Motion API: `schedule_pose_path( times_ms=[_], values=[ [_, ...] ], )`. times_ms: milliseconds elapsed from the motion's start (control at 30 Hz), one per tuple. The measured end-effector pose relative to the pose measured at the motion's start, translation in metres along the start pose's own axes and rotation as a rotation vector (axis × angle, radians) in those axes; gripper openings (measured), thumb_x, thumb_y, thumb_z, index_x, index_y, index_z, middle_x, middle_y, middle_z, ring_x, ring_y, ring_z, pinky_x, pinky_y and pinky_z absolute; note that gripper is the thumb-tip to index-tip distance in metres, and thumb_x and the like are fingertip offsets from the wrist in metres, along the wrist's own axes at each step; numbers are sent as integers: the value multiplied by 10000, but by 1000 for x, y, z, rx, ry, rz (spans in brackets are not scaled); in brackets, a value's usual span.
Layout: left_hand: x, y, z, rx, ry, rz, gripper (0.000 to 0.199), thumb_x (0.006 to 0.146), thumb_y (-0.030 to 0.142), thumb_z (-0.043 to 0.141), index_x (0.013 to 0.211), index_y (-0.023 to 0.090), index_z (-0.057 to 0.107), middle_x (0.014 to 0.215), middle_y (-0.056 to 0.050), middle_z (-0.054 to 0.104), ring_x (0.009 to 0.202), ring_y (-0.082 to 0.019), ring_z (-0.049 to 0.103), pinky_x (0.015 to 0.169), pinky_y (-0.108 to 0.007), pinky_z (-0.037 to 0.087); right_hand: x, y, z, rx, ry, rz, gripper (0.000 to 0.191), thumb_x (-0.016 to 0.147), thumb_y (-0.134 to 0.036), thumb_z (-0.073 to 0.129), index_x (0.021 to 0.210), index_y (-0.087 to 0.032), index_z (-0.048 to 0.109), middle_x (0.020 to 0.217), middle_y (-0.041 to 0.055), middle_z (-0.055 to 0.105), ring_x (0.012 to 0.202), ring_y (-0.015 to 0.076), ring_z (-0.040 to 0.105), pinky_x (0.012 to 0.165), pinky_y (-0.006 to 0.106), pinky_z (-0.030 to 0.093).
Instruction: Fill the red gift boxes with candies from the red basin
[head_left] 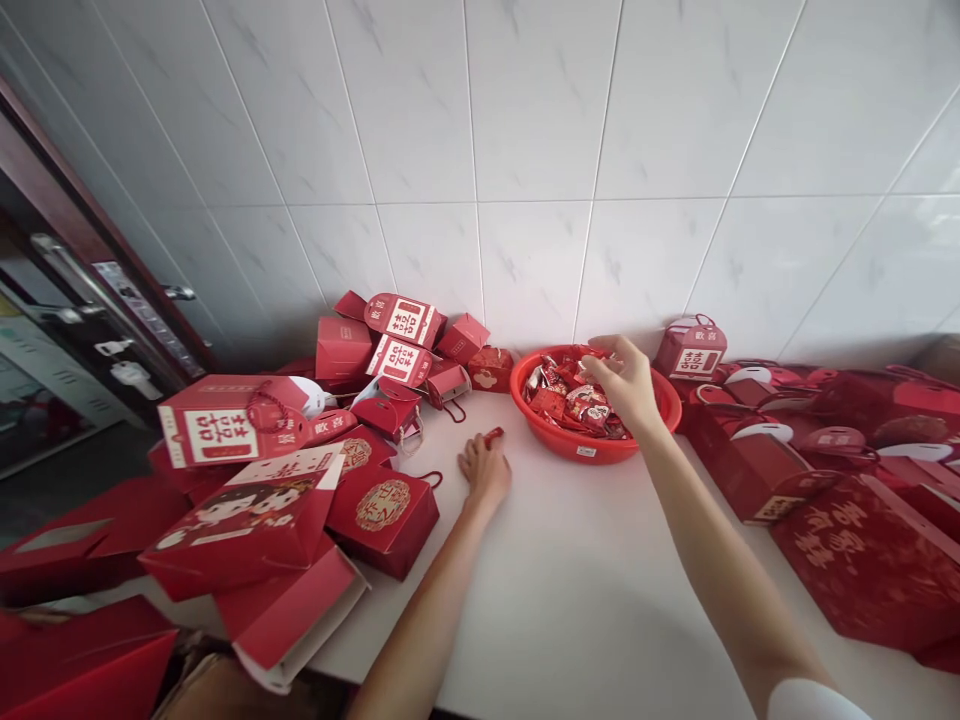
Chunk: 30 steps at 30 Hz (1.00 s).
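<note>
Light's pretty soft and cool for me, bright enough on the wall tiles [540, 260] and white table [555, 580]. There's washed-out glare on the tiles around 2:30, while the doorway [45, 330] at 9 o'clock goes properly murky. Faint soft shadow on the table near 5. Wide lens bends stuff hard: tile lines fan out toward 11 and 1, and my right forearm [705, 530] stretches down toward 4. Red boxes [855, 560] out there look smeary, and print on the wrappers [553, 403] by my right hand [622, 380] is mush.
</note>
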<state>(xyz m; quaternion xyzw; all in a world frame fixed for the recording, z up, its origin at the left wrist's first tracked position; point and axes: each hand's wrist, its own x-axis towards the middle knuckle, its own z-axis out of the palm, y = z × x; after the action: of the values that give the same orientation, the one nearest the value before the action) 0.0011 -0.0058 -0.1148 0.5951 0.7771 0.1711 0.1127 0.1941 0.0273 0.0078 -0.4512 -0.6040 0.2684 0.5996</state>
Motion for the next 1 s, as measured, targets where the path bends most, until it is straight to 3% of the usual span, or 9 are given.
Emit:
schedule_pose_path(
  times_ms=[100, 267, 400, 500, 633, 767, 833, 933, 1000],
  values=[
    [-7, 8, 6, -2, -51, 150, 533, 875, 21, 467, 1312, 292, 608, 1356, -96, 563, 1300, -253, 479, 1090, -370, 366, -12, 8, 3, -15, -60, 24, 267, 747, -387, 622, 956, -222, 617, 584, -23, 622, 574, 204, 642, 512, 286, 441],
    [-6, 3, 2, -1, -40, 204, 506, 911, 19, 393, 1311, 254, 594, 1229, -120, 590, 1169, -264, 565, 936, -343, 443, -26, 18, -4, -27, -85, 40, 263, 752, -398, 635, 926, -201, 636, 569, -9, 640, 592, 206, 666, 532, 279, 453],
    [-1, -4, 2, -28, -6, 181, 407, 930, 68, 420, 1240, 219, 635, 1169, -136, 611, 1015, -267, 642, 855, -345, 465, -33, 22, -15, -21, -29, 87, 263, 733, -426, 641, 866, -199, 650, 523, -12, 602, 563, 210, 654, 462, 256, 414],
    [2, -8, -2, -81, 50, 117, 375, 914, 72, 442, 1208, 183, 647, 1115, -162, 637, 861, -266, 678, 768, -359, 486, -33, 21, -24, 24, 30, 73, 261, 719, -419, 659, 843, -189, 661, 578, -1, 624, 582, 201, 665, 509, 273, 477],
    [8, -3, -23, -195, 193, 120, 326, 919, 91, 454, 1167, 165, 651, 1045, -144, 678, 901, -250, 670, 820, -356, 502, -28, 15, -35, 76, 96, 31, 214, 708, -371, 676, 807, -182, 660, 701, 13, 671, 578, 164, 659, 584, 292, 538],
    [18, 39, -58, -343, 347, 275, 302, 959, 170, 453, 1190, 220, 640, 1158, -72, 679, 943, -173, 647, 897, -282, 494, -26, 8, -41, 85, 133, 21, 182, 712, -343, 677, 795, -181, 669, 752, 13, 685, 572, 146, 656, 607, 289, 555],
    [26, 70, -70, -577, 437, 460, 273, 943, 181, 486, 1135, 197, 679, 1135, -82, 685, 918, -176, 649, 860, -281, 512, -27, 6, -40, 91, 138, 25, 172, 716, -333, 675, 799, -183, 674, 730, 7, 680, 571, 147, 655, 606, 291, 559],
    [36, 109, -72, -597, 276, 598, 244, 891, 216, 605, 1104, 213, 724, 1131, -94, 665, 963, -197, 651, 926, -331, 510, -28, 6, -38, 100, 128, 29, 162, 718, -323, 662, 801, -184, 670, 673, -5, 660, 557, 150, 645, 588, 289, 553],
    [37, 121, -66, -550, 161, 632, 258, 829, 237, 700, 1083, 231, 742, 1231, -104, 624, 1097, -232, 627, 1010, -381, 480, -28, 7, -38, 102, 120, 22, 159, 716, -318, 658, 799, -182, 669, 671, -4, 661, 554, 149, 641, 581, 286, 545]
  ],
)
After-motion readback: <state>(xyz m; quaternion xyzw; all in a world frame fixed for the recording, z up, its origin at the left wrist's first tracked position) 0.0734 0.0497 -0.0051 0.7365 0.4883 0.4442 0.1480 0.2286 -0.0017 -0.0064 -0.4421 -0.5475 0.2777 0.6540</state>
